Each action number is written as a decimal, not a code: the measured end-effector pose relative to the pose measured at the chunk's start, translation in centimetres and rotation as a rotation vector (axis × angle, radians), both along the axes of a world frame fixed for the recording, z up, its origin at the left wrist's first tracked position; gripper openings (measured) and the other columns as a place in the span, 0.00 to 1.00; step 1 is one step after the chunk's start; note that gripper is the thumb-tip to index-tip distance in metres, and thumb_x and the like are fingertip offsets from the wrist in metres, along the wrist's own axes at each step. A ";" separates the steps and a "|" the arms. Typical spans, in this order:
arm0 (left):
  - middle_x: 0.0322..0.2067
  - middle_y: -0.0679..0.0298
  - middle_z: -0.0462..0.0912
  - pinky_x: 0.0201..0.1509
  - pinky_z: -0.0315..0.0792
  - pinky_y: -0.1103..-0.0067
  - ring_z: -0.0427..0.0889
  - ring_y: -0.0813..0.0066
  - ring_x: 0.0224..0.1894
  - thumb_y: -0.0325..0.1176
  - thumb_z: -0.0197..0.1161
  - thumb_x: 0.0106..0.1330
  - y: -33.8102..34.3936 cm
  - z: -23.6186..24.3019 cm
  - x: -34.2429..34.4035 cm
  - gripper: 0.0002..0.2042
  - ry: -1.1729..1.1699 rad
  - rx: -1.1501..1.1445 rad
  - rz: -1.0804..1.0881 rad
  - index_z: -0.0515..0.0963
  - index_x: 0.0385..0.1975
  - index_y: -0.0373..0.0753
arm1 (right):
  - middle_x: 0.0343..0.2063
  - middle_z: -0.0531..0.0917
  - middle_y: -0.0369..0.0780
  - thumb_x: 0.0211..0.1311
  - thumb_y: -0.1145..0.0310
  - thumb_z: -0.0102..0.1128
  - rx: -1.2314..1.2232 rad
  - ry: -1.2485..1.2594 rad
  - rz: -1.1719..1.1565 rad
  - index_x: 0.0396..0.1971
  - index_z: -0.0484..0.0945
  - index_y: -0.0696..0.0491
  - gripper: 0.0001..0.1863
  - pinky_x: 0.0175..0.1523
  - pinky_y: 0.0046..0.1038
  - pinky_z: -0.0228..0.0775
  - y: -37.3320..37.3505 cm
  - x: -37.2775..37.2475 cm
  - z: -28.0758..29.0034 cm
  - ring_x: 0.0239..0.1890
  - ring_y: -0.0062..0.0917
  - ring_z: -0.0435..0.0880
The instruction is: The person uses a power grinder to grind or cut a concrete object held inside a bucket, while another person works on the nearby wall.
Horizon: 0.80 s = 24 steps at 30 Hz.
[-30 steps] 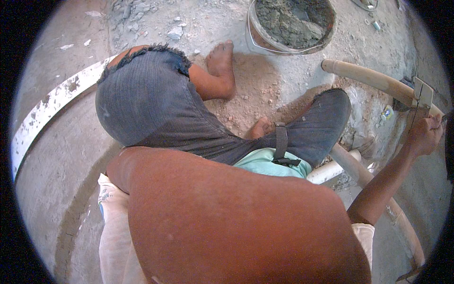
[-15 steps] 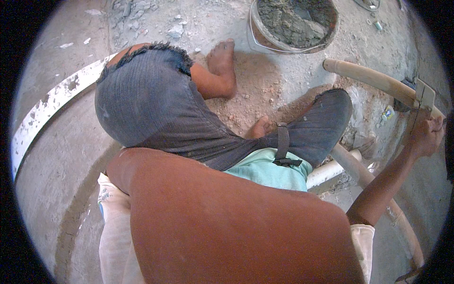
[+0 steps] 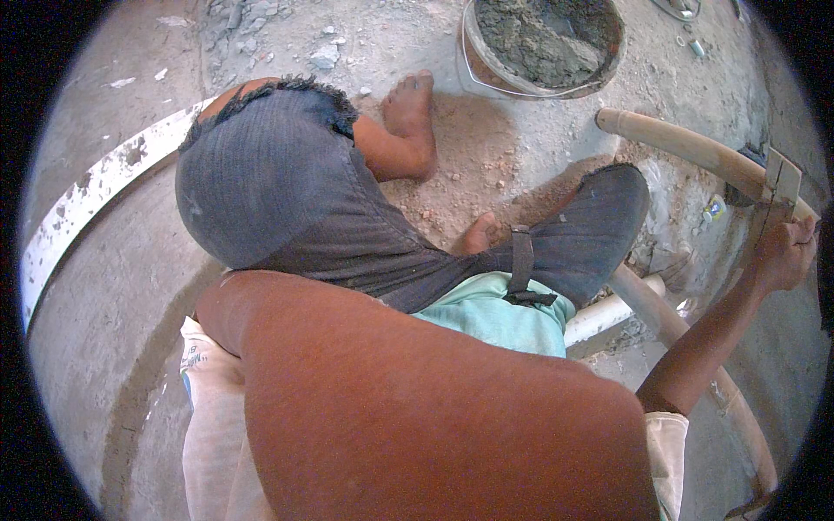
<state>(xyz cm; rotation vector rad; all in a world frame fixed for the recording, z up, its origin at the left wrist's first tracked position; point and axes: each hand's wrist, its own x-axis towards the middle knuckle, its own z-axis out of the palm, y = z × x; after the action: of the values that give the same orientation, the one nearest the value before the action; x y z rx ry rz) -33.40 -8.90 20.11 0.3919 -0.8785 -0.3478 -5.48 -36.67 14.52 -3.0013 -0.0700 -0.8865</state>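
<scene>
At the far right my right hand (image 3: pixel 786 253) is closed in a fist beside a bamboo pole (image 3: pixel 686 146). A flat, squarish trowel blade (image 3: pixel 784 176) stands out beyond the fist, over the pole. The fingers hide the trowel's handle. My left arm (image 3: pixel 434 399) crosses close in front of the view from left to right, and its hand is out of sight. Ahead of my legs stands a round bucket (image 3: pixel 462 52) with a wire handle, filled with wet grey mortar (image 3: pixel 543 43).
My bent legs in dark trousers (image 3: pixel 261 174) fill the middle. A curved-looking white strip (image 3: pixel 113 187) lies at the left. A second pole (image 3: pixel 743 417) and a white pipe (image 3: pixel 608 318) lie at the right. Rubble (image 3: pixel 323 57) and dust cover the floor ahead.
The trowel blade has turned slightly and lies a little lower across the pole. My left arm has shifted very slightly; the bucket and legs look the same.
</scene>
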 end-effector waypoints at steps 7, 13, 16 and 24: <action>0.38 0.44 0.80 0.22 0.70 0.72 0.79 0.61 0.22 0.33 0.65 0.59 0.0 0.3 0.2 0.11 -0.017 0.010 -0.015 0.74 0.24 0.33 | 0.42 0.85 0.43 0.64 0.52 0.39 0.046 -0.018 0.003 0.42 0.84 0.49 0.24 0.51 0.39 0.71 -0.6 0.5 -0.4 0.46 0.40 0.82; 0.38 0.44 0.80 0.22 0.70 0.72 0.79 0.61 0.23 0.33 0.66 0.59 -0.3 0.6 0.4 0.11 -0.028 0.035 -0.024 0.74 0.24 0.33 | 0.36 0.84 0.50 0.66 0.49 0.46 0.062 -0.048 0.074 0.33 0.82 0.57 0.25 0.43 0.43 0.72 0.4 -0.4 -0.1 0.39 0.46 0.82; 0.38 0.44 0.80 0.22 0.70 0.72 0.79 0.61 0.23 0.33 0.66 0.59 -0.3 0.8 0.5 0.11 -0.039 0.044 -0.029 0.73 0.24 0.33 | 0.41 0.84 0.44 0.65 0.50 0.42 0.054 -0.022 0.037 0.41 0.82 0.51 0.24 0.48 0.39 0.71 -0.6 0.5 -0.3 0.44 0.42 0.82; 0.38 0.44 0.80 0.22 0.70 0.72 0.79 0.61 0.23 0.34 0.67 0.58 0.1 1.0 1.2 0.12 -0.058 0.095 -0.044 0.73 0.23 0.33 | 0.35 0.84 0.48 0.65 0.49 0.47 0.072 -0.066 0.095 0.35 0.82 0.55 0.24 0.43 0.43 0.73 0.5 -0.4 -0.3 0.38 0.45 0.83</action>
<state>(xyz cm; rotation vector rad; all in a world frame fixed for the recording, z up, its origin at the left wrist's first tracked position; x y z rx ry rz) -32.23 -8.82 21.14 0.4725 -0.9309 -0.4214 -5.87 -36.22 14.22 -2.8764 -0.1752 -0.9567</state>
